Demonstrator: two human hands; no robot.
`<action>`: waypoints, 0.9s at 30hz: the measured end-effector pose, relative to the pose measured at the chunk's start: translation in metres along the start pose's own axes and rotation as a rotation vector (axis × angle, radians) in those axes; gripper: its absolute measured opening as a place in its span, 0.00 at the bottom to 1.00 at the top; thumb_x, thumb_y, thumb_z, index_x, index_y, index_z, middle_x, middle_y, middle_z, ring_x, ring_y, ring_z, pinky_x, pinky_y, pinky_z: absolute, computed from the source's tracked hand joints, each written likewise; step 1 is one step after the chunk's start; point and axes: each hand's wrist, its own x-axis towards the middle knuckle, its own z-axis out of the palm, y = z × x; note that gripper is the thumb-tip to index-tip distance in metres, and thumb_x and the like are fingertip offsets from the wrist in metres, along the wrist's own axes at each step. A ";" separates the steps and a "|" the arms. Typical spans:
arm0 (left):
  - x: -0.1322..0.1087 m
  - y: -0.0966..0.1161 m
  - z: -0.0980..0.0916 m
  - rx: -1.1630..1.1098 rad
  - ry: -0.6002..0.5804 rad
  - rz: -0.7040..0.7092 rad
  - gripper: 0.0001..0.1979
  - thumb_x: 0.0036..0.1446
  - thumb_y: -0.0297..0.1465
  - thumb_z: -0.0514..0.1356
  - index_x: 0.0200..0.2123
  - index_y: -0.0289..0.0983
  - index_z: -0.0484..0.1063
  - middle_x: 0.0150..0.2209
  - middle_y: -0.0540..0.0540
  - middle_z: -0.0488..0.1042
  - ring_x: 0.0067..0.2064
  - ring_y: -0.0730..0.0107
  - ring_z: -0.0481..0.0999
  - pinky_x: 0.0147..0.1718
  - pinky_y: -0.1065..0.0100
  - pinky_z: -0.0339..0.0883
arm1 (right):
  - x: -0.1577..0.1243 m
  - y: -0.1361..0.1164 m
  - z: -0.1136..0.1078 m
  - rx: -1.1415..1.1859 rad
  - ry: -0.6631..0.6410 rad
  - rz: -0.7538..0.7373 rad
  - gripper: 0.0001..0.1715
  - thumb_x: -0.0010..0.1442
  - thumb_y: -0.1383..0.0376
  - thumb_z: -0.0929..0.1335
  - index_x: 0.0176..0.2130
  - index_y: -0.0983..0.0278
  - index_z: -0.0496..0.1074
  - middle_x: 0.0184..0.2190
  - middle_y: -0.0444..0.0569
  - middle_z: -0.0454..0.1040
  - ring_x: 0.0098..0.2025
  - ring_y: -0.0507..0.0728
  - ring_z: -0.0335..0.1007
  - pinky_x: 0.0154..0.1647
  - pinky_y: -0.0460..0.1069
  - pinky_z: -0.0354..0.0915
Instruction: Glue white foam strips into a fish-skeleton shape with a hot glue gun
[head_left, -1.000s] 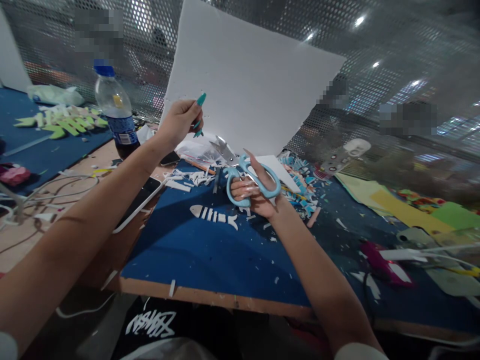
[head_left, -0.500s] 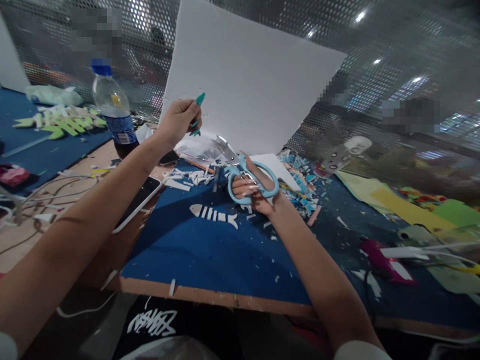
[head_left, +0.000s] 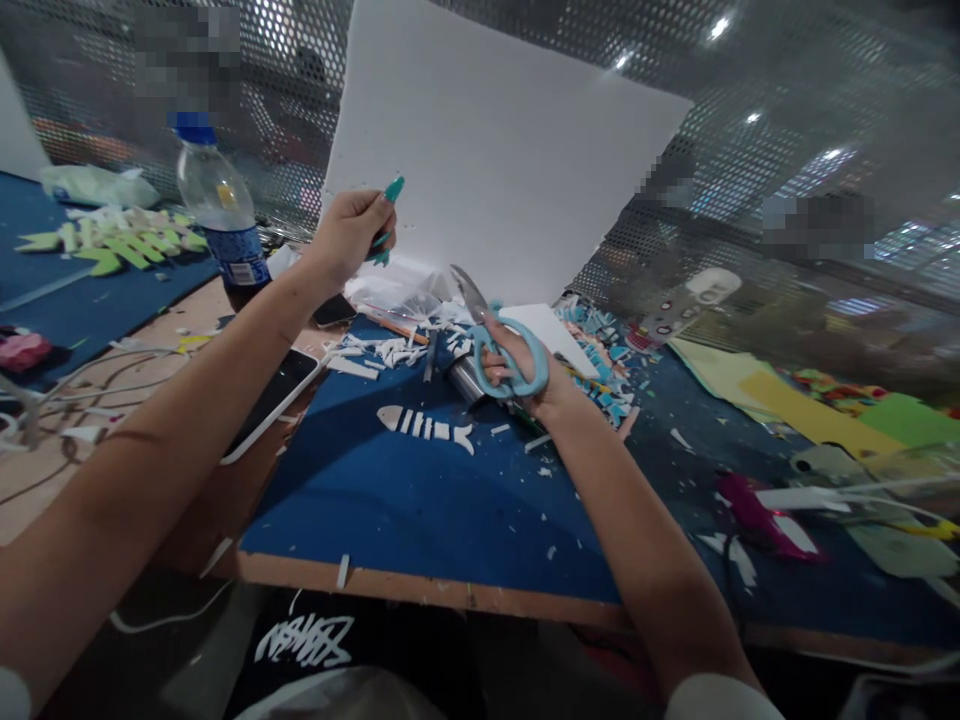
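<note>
My left hand is raised in front of the white board, fingers closed on a small teal piece. Parts of the piece stick out above and below the fingers; its full shape is hidden. My right hand holds a pair of scissors with light-blue handles, fingers through the loops and blades pointing up and left, close together. A shiny metallic cylinder shows just under the right hand, partly covered. Nearer me, a white fishbone shape in separate pieces lies on the blue mat.
The white board stands upright at the back. White scraps and blue scraps lie near the hands. Left are a phone, a bottle and cables. Right are a magenta object and yellow sheets.
The scissors have turned in my right hand, their blades closing and swinging more upright. The metallic cylinder has come into sight beneath them. My left hand has shifted slightly left with the teal piece.
</note>
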 end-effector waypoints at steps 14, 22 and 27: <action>-0.011 0.017 -0.002 0.342 -0.245 -0.017 0.16 0.60 0.31 0.49 0.20 0.35 0.62 0.18 0.50 0.66 0.21 0.77 0.67 0.25 0.72 0.60 | -0.028 0.021 -0.010 -0.792 0.112 0.032 0.21 0.49 0.51 0.71 0.19 0.63 0.67 0.16 0.51 0.72 0.22 0.58 0.71 0.22 0.49 0.64; -0.013 0.004 -0.004 0.857 -0.581 0.129 0.14 0.53 0.29 0.53 0.16 0.36 0.65 0.15 0.52 0.63 0.18 0.77 0.58 0.24 0.73 0.53 | -0.011 0.056 -0.031 -1.194 0.310 -0.144 0.17 0.56 0.53 0.64 0.28 0.64 0.66 0.22 0.49 0.73 0.25 0.56 0.70 0.26 0.47 0.57; -0.011 -0.005 -0.007 0.788 -0.643 0.135 0.16 0.51 0.27 0.55 0.12 0.37 0.61 0.12 0.51 0.60 0.15 0.76 0.54 0.20 0.70 0.47 | 0.006 0.062 -0.042 -1.295 0.346 -0.148 0.09 0.57 0.63 0.65 0.35 0.67 0.69 0.31 0.56 0.76 0.35 0.61 0.72 0.32 0.48 0.59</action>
